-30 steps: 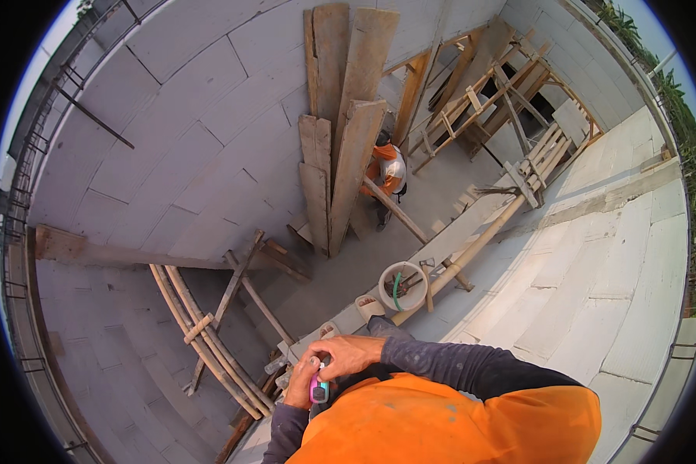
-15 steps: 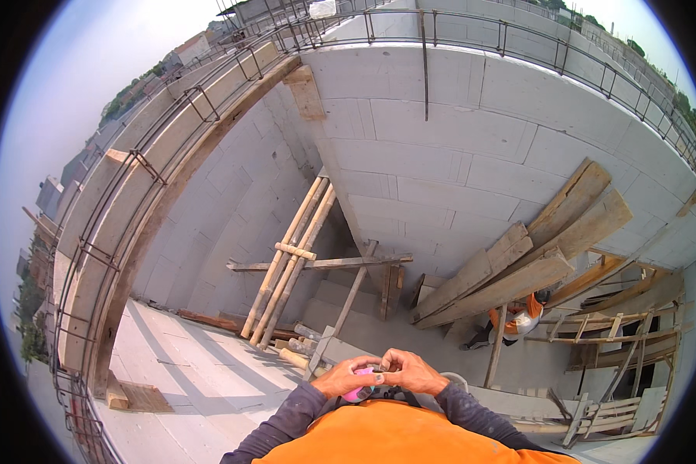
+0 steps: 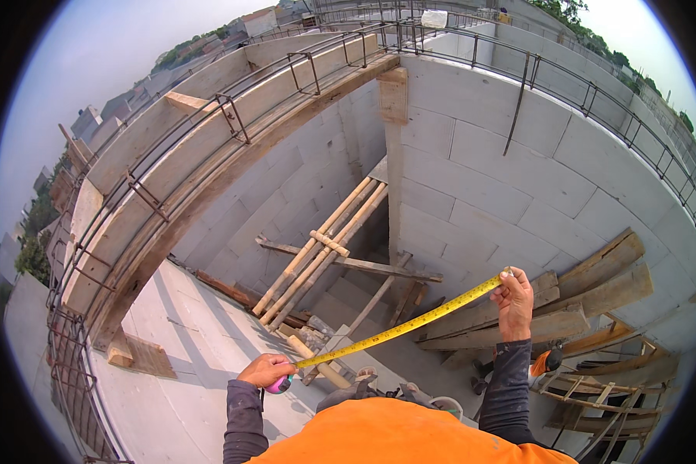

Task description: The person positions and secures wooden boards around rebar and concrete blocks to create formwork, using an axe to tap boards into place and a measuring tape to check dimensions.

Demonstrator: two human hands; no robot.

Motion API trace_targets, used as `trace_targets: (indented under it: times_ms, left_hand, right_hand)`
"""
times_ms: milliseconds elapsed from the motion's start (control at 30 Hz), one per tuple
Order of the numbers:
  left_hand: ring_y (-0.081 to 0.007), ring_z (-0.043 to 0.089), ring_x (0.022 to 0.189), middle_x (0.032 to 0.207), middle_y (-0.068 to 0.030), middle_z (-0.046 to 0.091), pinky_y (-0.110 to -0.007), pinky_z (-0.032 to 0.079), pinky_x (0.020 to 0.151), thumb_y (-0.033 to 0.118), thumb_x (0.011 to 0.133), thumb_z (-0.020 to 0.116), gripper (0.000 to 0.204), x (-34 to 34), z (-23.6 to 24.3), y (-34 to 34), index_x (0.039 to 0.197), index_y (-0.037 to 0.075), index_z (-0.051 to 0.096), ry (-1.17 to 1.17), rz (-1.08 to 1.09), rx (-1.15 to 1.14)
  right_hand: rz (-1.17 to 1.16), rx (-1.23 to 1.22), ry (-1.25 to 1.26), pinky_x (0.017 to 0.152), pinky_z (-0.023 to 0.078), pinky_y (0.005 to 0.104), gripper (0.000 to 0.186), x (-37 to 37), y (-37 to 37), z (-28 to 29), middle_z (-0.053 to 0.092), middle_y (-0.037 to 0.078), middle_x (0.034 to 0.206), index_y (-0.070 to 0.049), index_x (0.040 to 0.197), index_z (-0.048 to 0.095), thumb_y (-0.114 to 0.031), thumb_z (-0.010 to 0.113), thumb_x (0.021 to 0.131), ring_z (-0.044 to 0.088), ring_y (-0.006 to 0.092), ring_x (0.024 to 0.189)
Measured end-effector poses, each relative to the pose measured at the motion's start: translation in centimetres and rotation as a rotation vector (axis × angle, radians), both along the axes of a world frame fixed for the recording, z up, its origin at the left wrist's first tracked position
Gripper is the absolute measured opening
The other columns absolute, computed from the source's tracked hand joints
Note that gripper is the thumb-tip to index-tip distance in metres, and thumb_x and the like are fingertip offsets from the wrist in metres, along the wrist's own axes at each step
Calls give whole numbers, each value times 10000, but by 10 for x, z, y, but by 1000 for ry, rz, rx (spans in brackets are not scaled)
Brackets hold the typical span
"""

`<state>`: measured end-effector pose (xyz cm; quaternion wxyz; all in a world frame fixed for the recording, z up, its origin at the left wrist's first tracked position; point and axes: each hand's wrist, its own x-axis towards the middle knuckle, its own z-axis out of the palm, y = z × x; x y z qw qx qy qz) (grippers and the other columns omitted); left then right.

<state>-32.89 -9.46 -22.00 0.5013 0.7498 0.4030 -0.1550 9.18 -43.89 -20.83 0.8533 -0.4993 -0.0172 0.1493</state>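
Observation:
My left hand [image 3: 261, 370] is closed around a pink tape measure case [image 3: 281, 382] at lower centre-left. Its yellow blade [image 3: 389, 331] is drawn out diagonally up to the right, where my right hand [image 3: 513, 305] pinches the metal tip. Beneath the blade are bamboo poles and timber of a scaffold [image 3: 331, 246]. My feet in sandals are partly visible below, behind my orange-clad torso.
A rebar cage [image 3: 147, 197] runs along a formwork beam [image 3: 240, 144] atop the curved-looking edge. Pale block walls [image 3: 479, 155] surround the drop. Planks [image 3: 595, 286] lean at right, partly hiding a co-worker [image 3: 541, 362] below. A bucket [image 3: 448, 405] sits behind my torso.
My hands have moved apart, the right one up and rightward, drawing the yellow blade out. The view has swung from the floor below toward the upper wall edges and sky.

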Motion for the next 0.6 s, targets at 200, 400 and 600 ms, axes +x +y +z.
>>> trace_targets:
  times_ms: [200, 400, 600]
  left_hand:
    - [-188, 632, 746, 794, -103, 702, -312, 504, 725, 285, 824, 714, 331, -23, 4, 27, 1010, 20, 778, -62, 131, 269]
    - [-234, 681, 746, 800, -147, 725, -344, 527, 729, 306, 818, 687, 344, -19, 47, 21, 970, 12, 778, -109, 228, 419]
    - [-226, 658, 687, 735, -129, 701, -359, 514, 673, 287, 814, 683, 320, -22, 70, 9, 919, -4, 766, -120, 359, 580]
  right_hand:
    - [-100, 87, 44, 578, 583, 219, 172, 20, 40, 8, 661, -17, 865, -79, 1118, 662, -148, 712, 969, 629, 56, 672]
    - [55, 17, 104, 565, 560, 225, 174, -9, 106, -14, 665, -2, 856, -85, 1056, 678, -250, 688, 1004, 622, 72, 646]
    - [610, -82, 201, 627, 556, 272, 286, -110, 203, -17, 711, 52, 901, -69, 1028, 677, -354, 669, 1018, 648, 115, 698]
